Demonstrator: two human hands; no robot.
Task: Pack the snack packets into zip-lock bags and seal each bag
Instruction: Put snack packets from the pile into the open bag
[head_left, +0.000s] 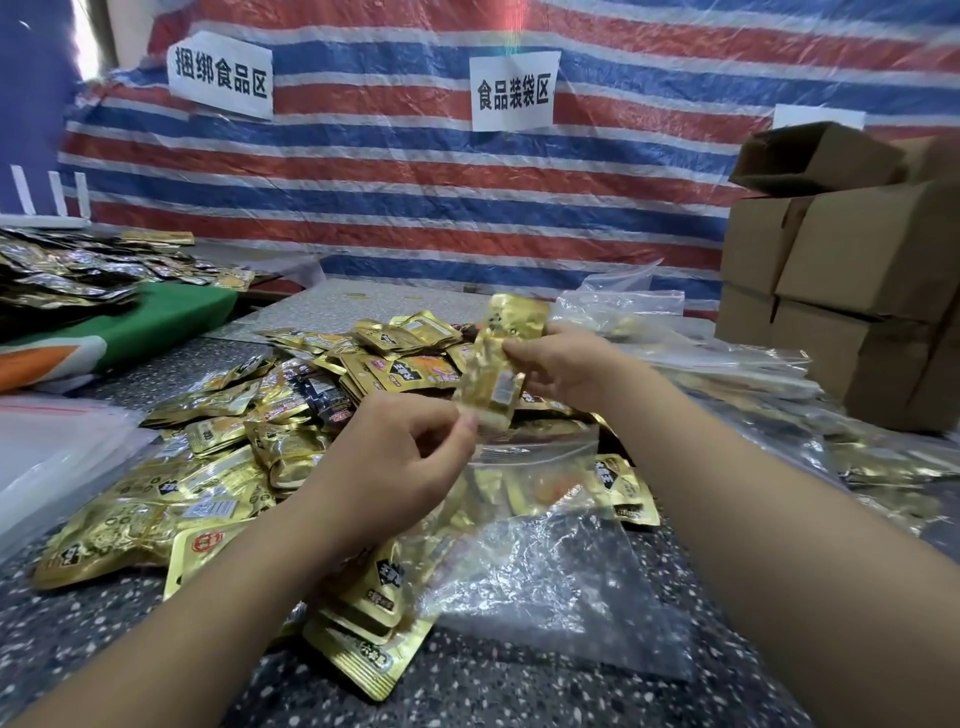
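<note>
A heap of gold snack packets (291, 415) covers the speckled table (519, 696) in front of me. My right hand (561, 364) grips a small stack of gold packets (498, 364), held upright above the heap. A clear zip-lock bag (540, 545) lies open below it with a few packets inside. My left hand (400, 467) pinches the bag's top edge at the left of its mouth. The lower end of the held stack sits right at the bag's mouth.
Brown cardboard boxes (852, 291) are stacked at the right. Clear bags (727, 358), some filled with packets, lie beyond my right arm. More clear bags (52, 447) sit at the left, and dark and gold packets (78, 270) pile on a green cloth. A striped tarp hangs behind.
</note>
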